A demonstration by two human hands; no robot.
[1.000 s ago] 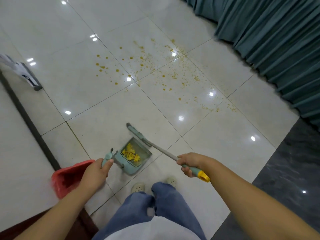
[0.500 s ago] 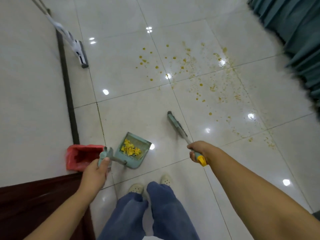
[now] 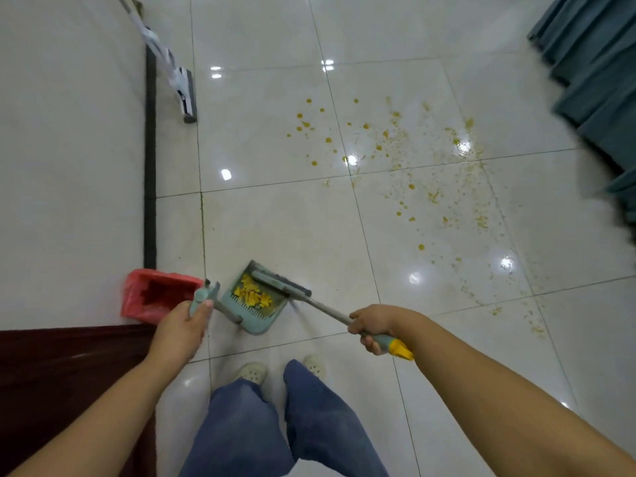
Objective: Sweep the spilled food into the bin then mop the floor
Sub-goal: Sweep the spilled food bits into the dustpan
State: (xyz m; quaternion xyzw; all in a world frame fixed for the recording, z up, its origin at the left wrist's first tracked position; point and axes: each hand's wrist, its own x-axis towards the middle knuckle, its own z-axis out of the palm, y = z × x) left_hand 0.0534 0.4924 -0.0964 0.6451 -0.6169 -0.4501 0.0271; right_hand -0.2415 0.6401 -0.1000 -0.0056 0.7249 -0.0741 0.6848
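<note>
My left hand grips the handle of a teal dustpan that holds a pile of yellow food pieces. My right hand grips the grey shaft of a broom near its yellow end. The broom head lies across the dustpan's mouth, over the food. A red bin stands against the wall, just left of the dustpan. Yellow crumbs and drops are scattered over the white tiles ahead and to the right. A flat mop leans against the wall at the upper left.
A white wall with a dark skirting strip runs along the left. A dark red wooden surface sits at the lower left. Teal curtains hang at the upper right. My feet in pale shoes stand just behind the dustpan.
The broom head has swung left from the open floor onto the dustpan's mouth. The view has turned left, so the bin and mop sit more central.
</note>
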